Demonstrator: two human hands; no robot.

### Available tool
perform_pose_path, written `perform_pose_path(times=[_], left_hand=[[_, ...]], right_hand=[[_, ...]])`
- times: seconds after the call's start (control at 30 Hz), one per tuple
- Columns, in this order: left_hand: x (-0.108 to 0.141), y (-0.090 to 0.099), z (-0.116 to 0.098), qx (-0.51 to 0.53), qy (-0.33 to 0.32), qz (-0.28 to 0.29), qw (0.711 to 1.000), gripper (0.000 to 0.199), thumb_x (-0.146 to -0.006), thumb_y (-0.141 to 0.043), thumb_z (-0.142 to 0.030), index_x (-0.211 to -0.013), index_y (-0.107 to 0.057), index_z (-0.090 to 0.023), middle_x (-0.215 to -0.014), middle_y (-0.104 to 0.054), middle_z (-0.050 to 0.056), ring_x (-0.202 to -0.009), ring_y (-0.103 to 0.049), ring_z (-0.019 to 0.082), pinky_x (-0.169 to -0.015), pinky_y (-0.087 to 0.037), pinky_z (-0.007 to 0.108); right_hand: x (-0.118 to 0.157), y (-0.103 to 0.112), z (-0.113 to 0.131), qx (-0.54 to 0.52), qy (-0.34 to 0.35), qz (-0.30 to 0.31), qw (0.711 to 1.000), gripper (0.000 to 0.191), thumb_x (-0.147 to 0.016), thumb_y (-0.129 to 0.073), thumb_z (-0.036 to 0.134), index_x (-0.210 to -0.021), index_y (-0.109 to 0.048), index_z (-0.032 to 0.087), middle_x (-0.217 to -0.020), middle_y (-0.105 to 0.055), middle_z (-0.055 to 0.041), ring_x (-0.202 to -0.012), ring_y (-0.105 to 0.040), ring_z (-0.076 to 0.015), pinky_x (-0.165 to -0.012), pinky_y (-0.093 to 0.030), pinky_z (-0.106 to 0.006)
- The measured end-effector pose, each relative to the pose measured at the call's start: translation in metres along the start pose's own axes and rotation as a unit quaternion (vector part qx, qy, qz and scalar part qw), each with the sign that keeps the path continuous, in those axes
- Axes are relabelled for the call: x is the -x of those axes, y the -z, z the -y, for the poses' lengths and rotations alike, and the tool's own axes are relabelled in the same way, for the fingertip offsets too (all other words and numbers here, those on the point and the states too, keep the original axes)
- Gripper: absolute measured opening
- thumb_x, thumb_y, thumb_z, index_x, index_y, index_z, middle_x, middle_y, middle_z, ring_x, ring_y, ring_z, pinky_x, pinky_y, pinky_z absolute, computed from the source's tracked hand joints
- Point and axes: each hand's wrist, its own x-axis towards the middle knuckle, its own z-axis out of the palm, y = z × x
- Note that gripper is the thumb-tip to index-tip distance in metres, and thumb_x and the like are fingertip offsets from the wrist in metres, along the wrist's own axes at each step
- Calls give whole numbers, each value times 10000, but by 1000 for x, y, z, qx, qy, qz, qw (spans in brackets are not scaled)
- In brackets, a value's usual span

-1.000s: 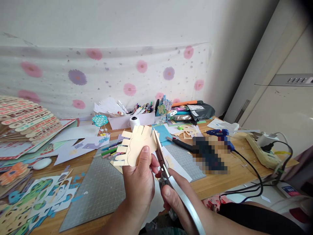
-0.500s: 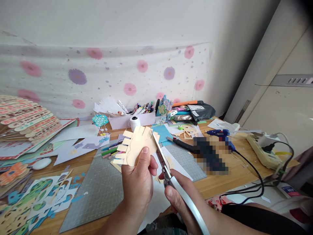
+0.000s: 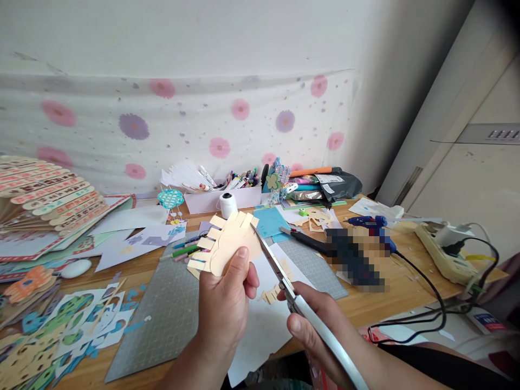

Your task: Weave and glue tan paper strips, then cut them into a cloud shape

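Pinched under the thumb of my left hand (image 3: 227,298) is a cream paper cutout (image 3: 233,238). Its left and upper edges are slit into several short tabs, and a curved line runs inside them. My right hand (image 3: 314,325) grips metal scissors (image 3: 280,273) by the handles, which its fingers partly hide. The blades point up and left, and their tips meet the right edge of the cutout. Below the blades, a small cream scrap with slits (image 3: 270,294) lies on white paper (image 3: 264,330).
A grey cutting mat (image 3: 154,319) lies under the hands. Paper scraps (image 3: 85,325) cover the left side. A white thread spool (image 3: 228,206) and marker box (image 3: 223,199) stand behind. To the right are a black-handled knife (image 3: 304,238), a blue glue gun (image 3: 368,222) and a power strip (image 3: 441,254).
The scissors have shifted slightly right and down, and the tabs on the cutout's right edge have come off. A slitted scrap now shows on the white paper. My left hand keeps its pinch.
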Motion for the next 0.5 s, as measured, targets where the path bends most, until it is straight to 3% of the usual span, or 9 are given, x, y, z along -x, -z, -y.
perform_pose_path(times=[0.27, 0.5], left_hand=[[-3, 8, -7, 9, 60, 32, 998, 303, -781, -682, -286, -559, -516, -163, -381, -466, -62, -342, -352, 46, -361, -267, 173], [0, 7, -5, -27, 52, 58, 997, 389, -815, -643, -306, -481, -506, -163, -380, -461, -48, -347, -367, 52, -368, -279, 189]], right_hand=[[-1, 16, 10, -41, 21, 98, 994, 595, -884, -407, 695, -1187, -496, 191, -808, -486, 0, -693, -427, -145, -634, -400, -256], [1, 16, 9, 27, 41, 65, 997, 571, -907, -382, 667, -1191, -553, 202, -869, -612, -56, -745, -540, -190, -684, -472, -299]])
